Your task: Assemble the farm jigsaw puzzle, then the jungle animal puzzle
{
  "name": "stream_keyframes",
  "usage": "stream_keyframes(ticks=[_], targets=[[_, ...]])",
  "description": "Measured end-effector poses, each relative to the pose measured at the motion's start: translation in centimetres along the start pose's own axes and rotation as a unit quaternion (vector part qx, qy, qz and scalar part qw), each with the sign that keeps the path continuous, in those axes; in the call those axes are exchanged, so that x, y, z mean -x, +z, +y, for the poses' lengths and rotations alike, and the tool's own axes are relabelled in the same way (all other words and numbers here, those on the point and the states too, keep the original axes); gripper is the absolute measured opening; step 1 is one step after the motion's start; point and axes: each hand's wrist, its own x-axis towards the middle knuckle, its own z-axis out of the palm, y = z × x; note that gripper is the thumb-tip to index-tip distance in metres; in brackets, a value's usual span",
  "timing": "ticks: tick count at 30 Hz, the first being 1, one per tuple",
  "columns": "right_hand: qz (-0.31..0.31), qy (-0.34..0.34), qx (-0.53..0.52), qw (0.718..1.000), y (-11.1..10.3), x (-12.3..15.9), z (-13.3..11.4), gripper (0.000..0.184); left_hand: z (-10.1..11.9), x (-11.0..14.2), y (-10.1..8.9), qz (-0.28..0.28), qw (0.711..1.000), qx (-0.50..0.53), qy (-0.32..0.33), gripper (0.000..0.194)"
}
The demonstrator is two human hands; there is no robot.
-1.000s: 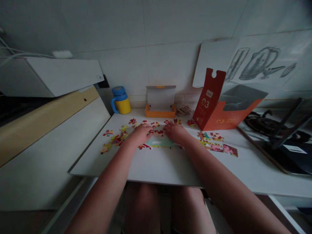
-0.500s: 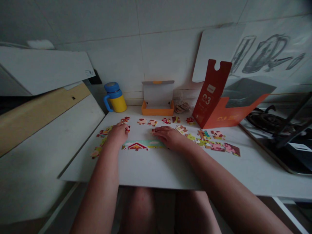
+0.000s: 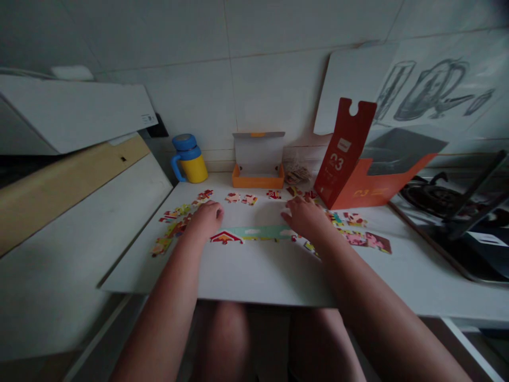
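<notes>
A joined strip of jigsaw puzzle pieces (image 3: 260, 233), showing a red roof and pale blue sky, lies across the middle of the white table. Just behind its left end is my left hand (image 3: 207, 216), its fingers curled closed; whatever they hold, if anything, is hidden. My right hand (image 3: 308, 215) reaches over the strip's right end, thumb and fingers apart, near a dark red and yellow puzzle piece (image 3: 293, 191). Loose pieces (image 3: 161, 246) lie left of my left hand. Pink pig pieces (image 3: 376, 242) lie right of my right forearm.
An open orange box (image 3: 258, 181) stands against the wall beside a clear bag of pieces (image 3: 297, 174). At the back left is a blue and yellow mug (image 3: 194, 168). A tall red box (image 3: 345, 175) stands right, before a black stove (image 3: 441, 212).
My right hand has moved right, off the middle of the strip, uncovering more of it. My left hand has shifted slightly right and its fingers are more curled.
</notes>
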Motion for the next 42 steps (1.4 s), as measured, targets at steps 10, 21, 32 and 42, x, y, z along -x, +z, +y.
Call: stream_keyframes(ticks=[10, 21, 32, 42], targets=[[-0.076, -0.21, -0.115, 0.968, 0.2, 0.0, -1.6, 0.041, -2.0, 0.0, 0.3, 0.019, 0.993, -0.057, -0.106, 0.025], [-0.049, -0.169, -0.067, 0.982, 0.8, -1.0, -1.7, 0.038, -0.2, -0.3, 0.0, 0.011, 1.0, 0.009, -0.006, 0.02], [0.03, 0.008, -0.033, 0.999, -0.1, -1.1, 2.7, 0.034, 1.8, 0.3, -0.2, -0.003, 0.974, 0.189, 0.125, 0.017], [-0.025, 0.044, -0.019, 0.999, -0.7, -0.9, 5.2, 0.044, 1.4, -0.2, 0.6, -0.03, 0.968, 0.182, 0.171, 0.01]])
